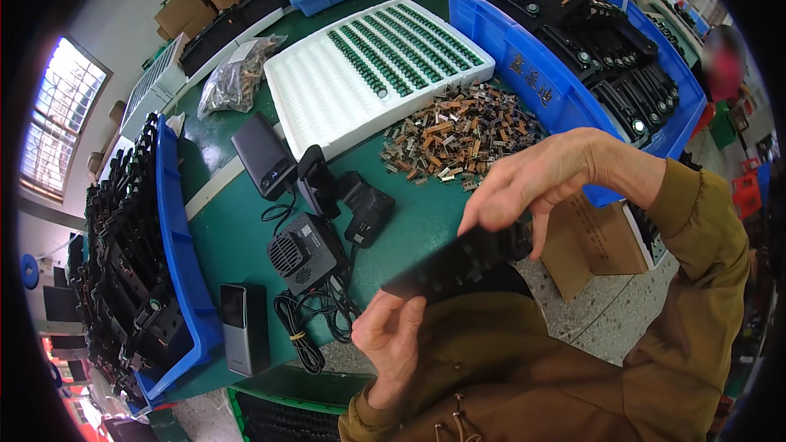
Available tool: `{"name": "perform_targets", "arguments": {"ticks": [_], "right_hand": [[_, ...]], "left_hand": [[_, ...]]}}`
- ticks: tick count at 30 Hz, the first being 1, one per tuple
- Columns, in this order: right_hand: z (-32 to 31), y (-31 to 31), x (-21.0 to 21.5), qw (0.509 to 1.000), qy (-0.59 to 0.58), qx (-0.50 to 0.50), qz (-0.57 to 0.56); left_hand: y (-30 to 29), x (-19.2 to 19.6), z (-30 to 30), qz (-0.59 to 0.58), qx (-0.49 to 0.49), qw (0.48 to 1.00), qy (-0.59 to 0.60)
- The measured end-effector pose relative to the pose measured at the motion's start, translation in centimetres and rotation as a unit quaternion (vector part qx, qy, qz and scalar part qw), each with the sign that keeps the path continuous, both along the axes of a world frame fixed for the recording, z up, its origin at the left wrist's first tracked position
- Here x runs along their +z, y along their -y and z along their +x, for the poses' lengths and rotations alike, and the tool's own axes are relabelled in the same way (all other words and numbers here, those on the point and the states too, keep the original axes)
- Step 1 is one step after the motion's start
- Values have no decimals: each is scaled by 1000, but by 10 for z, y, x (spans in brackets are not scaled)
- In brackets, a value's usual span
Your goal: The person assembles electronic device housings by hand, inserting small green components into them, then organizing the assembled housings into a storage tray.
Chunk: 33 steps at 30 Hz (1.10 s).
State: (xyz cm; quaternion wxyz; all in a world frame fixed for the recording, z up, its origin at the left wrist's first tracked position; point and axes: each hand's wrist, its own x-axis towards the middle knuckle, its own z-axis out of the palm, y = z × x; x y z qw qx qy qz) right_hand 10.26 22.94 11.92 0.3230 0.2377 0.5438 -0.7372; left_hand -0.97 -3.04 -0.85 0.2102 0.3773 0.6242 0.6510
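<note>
One head-worn fisheye view looks steeply down, close over the hands, toward a green table (pixel 237 237) stretching far and left; edges bend at the rim.

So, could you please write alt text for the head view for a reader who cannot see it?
A person's left hand and right hand hold a long black plastic part by its ends above a green workbench. Beyond lie a pile of small metal clips, a white tray of green components and blue bins of black parts.
</note>
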Motion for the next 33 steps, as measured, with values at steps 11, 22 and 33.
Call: {"name": "perform_targets", "arguments": {"ticks": [11,22,33], "right_hand": [[4,-6,-2,976,-124,-56,169],[-32,-9,-18,958,-102,100,248],[-62,1,-23,931,-70,154,323]], "left_hand": [[6,13,24,-28,-71,962,262],[20,25,11,-9,6,964,-266],[24,31,9,-37,-21,929,-367]]}}
